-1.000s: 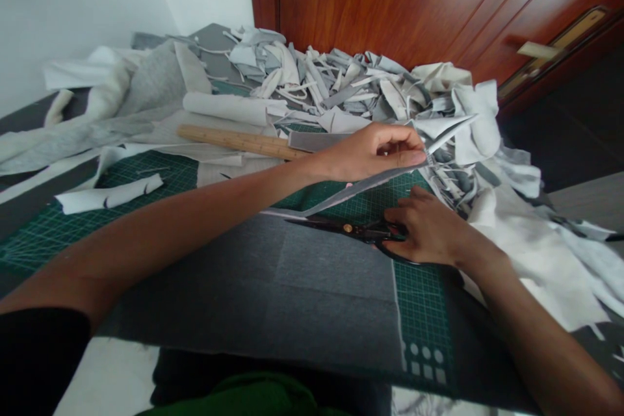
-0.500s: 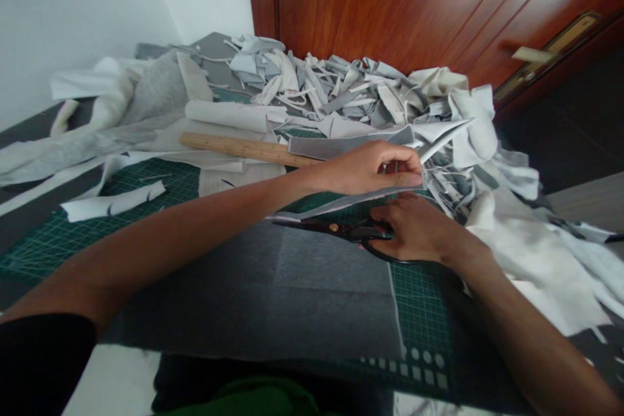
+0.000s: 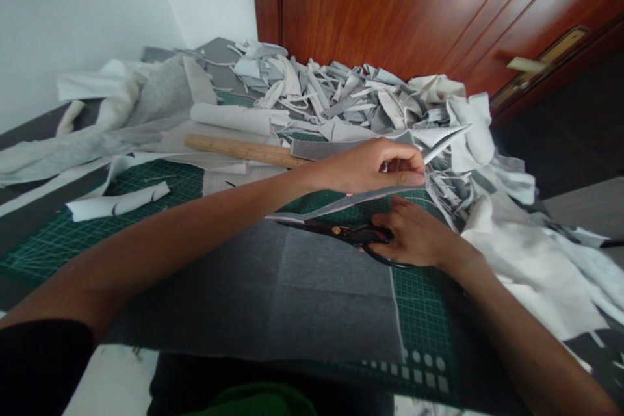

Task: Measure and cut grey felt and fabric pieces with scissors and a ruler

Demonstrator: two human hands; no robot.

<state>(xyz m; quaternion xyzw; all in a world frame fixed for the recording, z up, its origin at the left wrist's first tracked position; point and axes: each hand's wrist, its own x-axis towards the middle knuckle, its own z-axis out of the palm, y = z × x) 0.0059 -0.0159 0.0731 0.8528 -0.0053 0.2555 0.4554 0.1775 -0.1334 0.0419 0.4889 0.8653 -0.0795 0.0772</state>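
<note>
Black-handled scissors (image 3: 336, 231) are in my right hand (image 3: 414, 231), its fingers wrapped through the handles. Their blades point left along the upper edge of a dark grey fabric sheet (image 3: 312, 299), which lies over the green cutting mat (image 3: 422, 305). My left hand (image 3: 385, 166) reaches across above the right one and pinches the right end of a narrow grey fabric strip (image 3: 351, 200). The strip is lifted off the mat and slants down left to the blade tips, where my left forearm hides part of it.
A wooden ruler (image 3: 238, 148) lies behind my left forearm. Beyond it, a heap of grey and white fabric scraps (image 3: 341, 91) reaches the wooden door (image 3: 370, 6). Larger white cloth (image 3: 526, 266) lies at the right, and rolled cloth (image 3: 229, 117) at the back left.
The view has shifted slightly. Both hands keep nearly the same place, with the scissors and the strip held as before.
</note>
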